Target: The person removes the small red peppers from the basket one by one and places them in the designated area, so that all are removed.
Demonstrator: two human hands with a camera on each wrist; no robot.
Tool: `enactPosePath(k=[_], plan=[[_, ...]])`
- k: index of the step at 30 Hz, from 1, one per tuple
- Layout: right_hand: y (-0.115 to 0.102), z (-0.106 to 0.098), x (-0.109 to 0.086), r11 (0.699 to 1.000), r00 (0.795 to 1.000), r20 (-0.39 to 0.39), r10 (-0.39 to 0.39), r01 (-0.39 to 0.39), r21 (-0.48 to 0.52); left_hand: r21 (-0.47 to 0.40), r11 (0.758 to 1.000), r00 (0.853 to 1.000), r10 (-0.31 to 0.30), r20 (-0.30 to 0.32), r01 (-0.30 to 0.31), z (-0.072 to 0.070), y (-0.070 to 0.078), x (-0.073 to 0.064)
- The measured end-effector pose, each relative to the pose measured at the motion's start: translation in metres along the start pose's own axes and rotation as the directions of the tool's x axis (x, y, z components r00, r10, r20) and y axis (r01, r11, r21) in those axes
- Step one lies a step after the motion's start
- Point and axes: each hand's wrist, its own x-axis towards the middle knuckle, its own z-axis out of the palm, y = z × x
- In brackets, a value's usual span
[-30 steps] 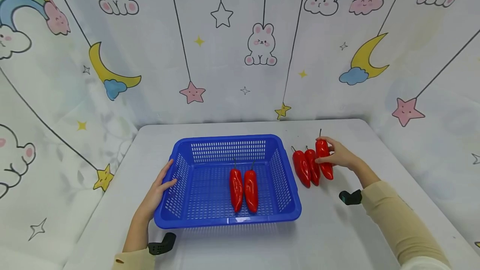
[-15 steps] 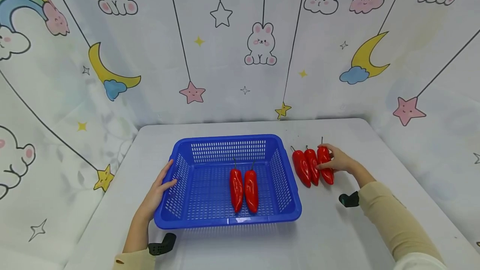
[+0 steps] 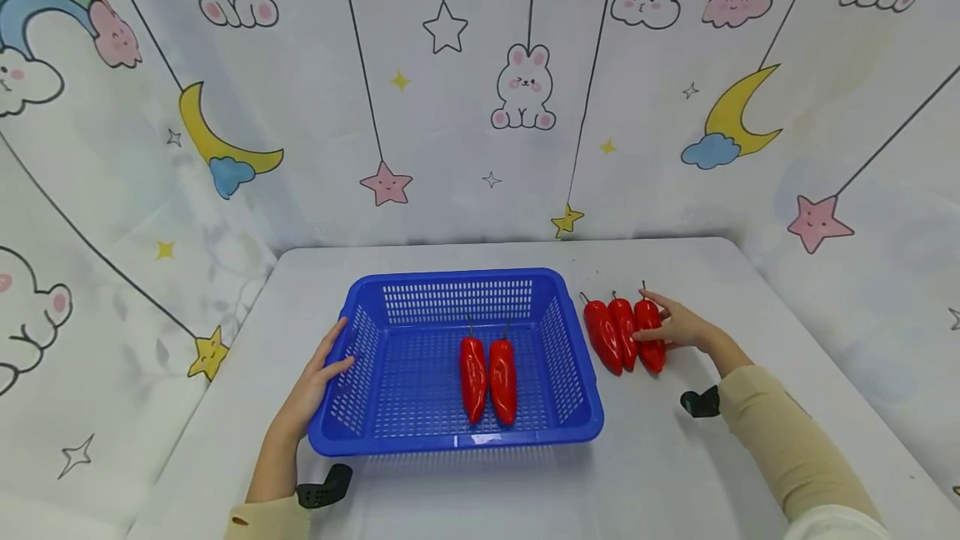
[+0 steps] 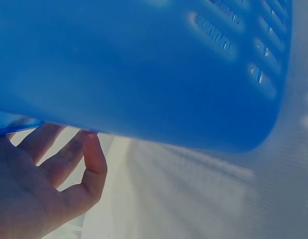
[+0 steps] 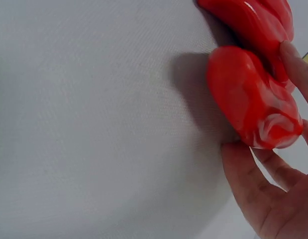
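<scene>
My left hand (image 3: 303, 394) holds the left rim of a blue perforated plastic basket (image 3: 405, 447); in the left wrist view its fingertips (image 4: 94, 147) meet the basket's lower edge. Inside the basket, right of its middle, two red chili peppers (image 3: 472, 380) lie side by side. To the right of the basket, my right hand (image 3: 684, 327) grips another red chili pepper (image 3: 648, 317) between thumb and fingers. This pepper (image 5: 248, 94) lies close against a row of two more red chili peppers (image 3: 602, 338), and the thumb overlaps its neighbour in the head view.
The basket and peppers are on a white table (image 3: 645, 473). Behind and beside it hangs a white cloth (image 3: 450, 123) printed with rainbows, moons, stars and animals. Dark devices (image 3: 324, 487) are worn at both wrists.
My right hand has brought its pepper down and nearer, level with the two beside it, and its grip has stayed. The left hand and the basket have not moved.
</scene>
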Motion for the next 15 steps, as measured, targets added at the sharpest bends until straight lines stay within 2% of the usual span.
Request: enactPosePath(k=[7,15], plan=[[0.003,0.0019,-0.0008,0.997,0.999,-0.018,0.027,-0.028,-0.067,-0.004,1.0,1.0,0.0,0.004,0.0,-0.0001,-0.0004,0.0003],[-0.001,-0.0023,-0.0098,0.995,0.999,-0.021,0.038,-0.039,-0.089,-0.013,1.0,1.0,0.001,0.006,-0.001,0.0004,-0.0002,0.0003]])
